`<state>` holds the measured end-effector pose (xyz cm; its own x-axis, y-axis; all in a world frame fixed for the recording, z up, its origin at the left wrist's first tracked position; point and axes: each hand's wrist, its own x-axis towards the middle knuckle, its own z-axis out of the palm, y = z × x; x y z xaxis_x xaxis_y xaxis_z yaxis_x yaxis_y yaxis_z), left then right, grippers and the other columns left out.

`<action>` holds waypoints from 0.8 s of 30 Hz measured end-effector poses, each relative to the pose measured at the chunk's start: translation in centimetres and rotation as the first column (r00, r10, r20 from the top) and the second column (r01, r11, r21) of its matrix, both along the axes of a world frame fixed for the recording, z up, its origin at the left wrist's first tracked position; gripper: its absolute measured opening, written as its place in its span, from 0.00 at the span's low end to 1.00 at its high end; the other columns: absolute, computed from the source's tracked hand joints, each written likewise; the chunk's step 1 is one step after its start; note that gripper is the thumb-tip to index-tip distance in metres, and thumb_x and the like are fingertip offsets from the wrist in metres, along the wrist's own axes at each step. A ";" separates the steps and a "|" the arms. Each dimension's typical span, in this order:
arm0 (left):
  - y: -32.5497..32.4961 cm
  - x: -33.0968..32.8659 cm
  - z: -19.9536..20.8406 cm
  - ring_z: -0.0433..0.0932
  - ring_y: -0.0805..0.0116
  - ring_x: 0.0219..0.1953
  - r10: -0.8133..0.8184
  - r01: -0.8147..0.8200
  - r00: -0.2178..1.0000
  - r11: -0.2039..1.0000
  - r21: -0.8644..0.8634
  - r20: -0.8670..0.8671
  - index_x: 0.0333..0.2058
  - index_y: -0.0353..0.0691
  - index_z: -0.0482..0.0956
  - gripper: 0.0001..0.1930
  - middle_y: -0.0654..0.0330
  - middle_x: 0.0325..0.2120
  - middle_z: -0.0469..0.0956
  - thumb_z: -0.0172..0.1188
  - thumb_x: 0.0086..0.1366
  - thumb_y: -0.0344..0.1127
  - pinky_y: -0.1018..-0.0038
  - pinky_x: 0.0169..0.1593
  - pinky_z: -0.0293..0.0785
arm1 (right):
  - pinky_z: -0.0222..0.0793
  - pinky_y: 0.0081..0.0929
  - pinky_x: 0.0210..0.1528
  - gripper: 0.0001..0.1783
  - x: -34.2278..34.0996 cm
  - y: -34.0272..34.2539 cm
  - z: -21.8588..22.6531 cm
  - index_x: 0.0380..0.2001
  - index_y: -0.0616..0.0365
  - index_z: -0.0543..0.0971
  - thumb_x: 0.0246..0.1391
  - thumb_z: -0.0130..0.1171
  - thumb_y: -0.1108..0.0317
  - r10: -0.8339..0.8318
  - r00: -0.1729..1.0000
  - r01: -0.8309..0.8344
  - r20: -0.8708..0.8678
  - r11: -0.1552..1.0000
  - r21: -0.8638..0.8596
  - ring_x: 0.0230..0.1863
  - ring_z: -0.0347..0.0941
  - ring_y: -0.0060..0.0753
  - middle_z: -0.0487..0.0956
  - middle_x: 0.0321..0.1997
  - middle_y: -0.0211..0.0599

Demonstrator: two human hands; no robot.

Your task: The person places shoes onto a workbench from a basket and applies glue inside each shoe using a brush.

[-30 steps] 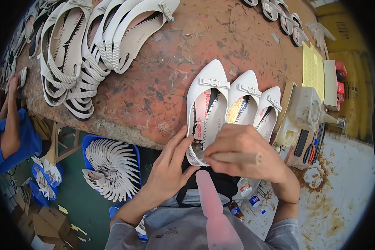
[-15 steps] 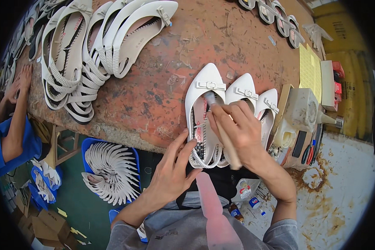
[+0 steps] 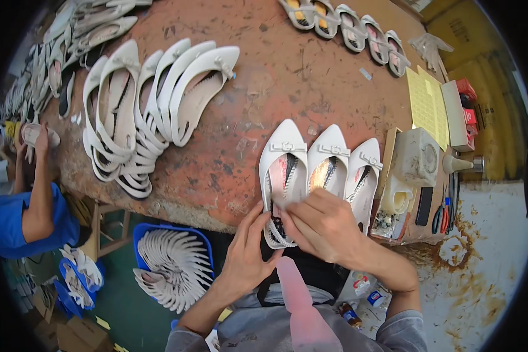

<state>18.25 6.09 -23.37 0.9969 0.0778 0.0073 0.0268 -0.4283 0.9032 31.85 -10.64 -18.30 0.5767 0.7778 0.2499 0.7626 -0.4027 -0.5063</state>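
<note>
A white pointed slingback shoe (image 3: 283,141) with a bow on its toe lies on the worktable, toe pointing away from me. My left hand (image 3: 243,252) grips it by the heel end, fingers along its left side and thumb near the heel strap. Over the rear of the same shoe, my right hand (image 3: 322,226) is closed with fingertips pinched together; what they hold is hidden. Close on the right lie a second white shoe (image 3: 330,141), with a yellowish patch inside, and a third white shoe (image 3: 364,158). My right hand partly covers the second one.
Several white slingbacks (image 3: 188,64) lie overlapped at left, with more shoes at the far edge. A blue basket (image 3: 210,249) of pale curved pieces stands below the table. Right are a grimy container (image 3: 416,155), pliers (image 3: 442,217) and yellow sheets (image 3: 425,105). A co-worker (image 3: 32,217) handles a shoe.
The brush that was in my right hand is out of sight. That hand has moved back toward the shoe's heel, fingertips now pinched. The view has shifted, and the co-worker now holds a shoe.
</note>
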 end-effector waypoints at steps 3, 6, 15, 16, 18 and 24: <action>0.0 0.9 1.0 0.77 0.42 0.63 0.007 -0.007 1.000 0.996 0.084 0.006 0.65 0.31 0.68 0.39 0.36 0.67 0.66 0.72 0.53 0.21 0.61 0.57 0.83 | 0.72 0.33 0.27 0.04 0.9 -3.5 3.9 0.26 0.59 0.83 0.47 0.69 0.78 -0.152 0.966 0.112 0.211 0.975 0.193 0.26 0.78 0.40 0.83 0.30 0.37; -0.1 2.7 4.6 0.78 0.41 0.60 -0.006 -0.045 0.978 0.970 0.240 0.209 0.61 0.31 0.73 0.33 0.36 0.65 0.67 0.67 0.54 0.21 0.57 0.60 0.78 | 0.69 0.25 0.27 0.04 0.6 -8.1 5.5 0.34 0.66 0.86 0.56 0.66 0.76 -0.653 0.750 0.639 -0.103 0.677 0.366 0.22 0.74 0.25 0.83 0.25 0.37; -10.0 8.7 3.3 0.75 0.37 0.50 0.002 0.012 1.000 0.747 0.665 -0.020 0.47 0.30 0.83 0.32 0.43 0.48 0.77 0.64 0.65 0.59 0.45 0.56 0.71 | 0.64 0.21 0.27 0.09 -1.2 -16.6 2.8 0.38 0.70 0.84 0.67 0.60 0.73 -0.776 0.565 0.776 -0.279 0.385 0.500 0.24 0.70 0.19 0.84 0.29 0.36; -9.9 8.7 3.4 0.78 0.36 0.47 -0.048 0.122 0.990 0.752 0.648 -0.131 0.45 0.30 0.84 0.29 0.42 0.45 0.80 0.64 0.66 0.57 0.45 0.54 0.74 | 0.65 0.21 0.28 0.10 -1.4 -16.8 2.9 0.39 0.70 0.84 0.67 0.60 0.73 -0.766 0.551 0.797 -0.330 0.367 0.480 0.25 0.71 0.19 0.84 0.29 0.36; -9.8 8.7 2.8 0.80 0.35 0.44 -0.083 0.216 0.968 0.749 0.627 -0.235 0.44 0.30 0.84 0.27 0.41 0.41 0.82 0.63 0.66 0.55 0.45 0.51 0.77 | 0.66 0.21 0.29 0.11 -1.3 -17.0 2.0 0.40 0.71 0.84 0.69 0.60 0.72 -0.747 0.555 0.802 -0.367 0.362 0.476 0.26 0.72 0.20 0.84 0.30 0.36; -8.1 10.6 -1.1 0.84 0.38 0.34 -0.242 0.194 0.970 0.807 0.558 0.012 0.33 0.32 0.82 0.12 0.41 0.27 0.83 0.62 0.64 0.37 0.46 0.37 0.82 | 0.71 0.21 0.35 0.13 -0.8 -16.4 2.1 0.40 0.73 0.83 0.70 0.60 0.70 -0.765 0.466 0.869 -0.444 0.300 0.394 0.31 0.77 0.23 0.85 0.32 0.40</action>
<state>28.81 -1.96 -24.50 0.9813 -0.1822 0.0617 -0.1879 -0.8390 0.5107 31.04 -27.08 -16.19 0.9024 -0.3499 0.2515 0.0905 -0.4165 -0.9046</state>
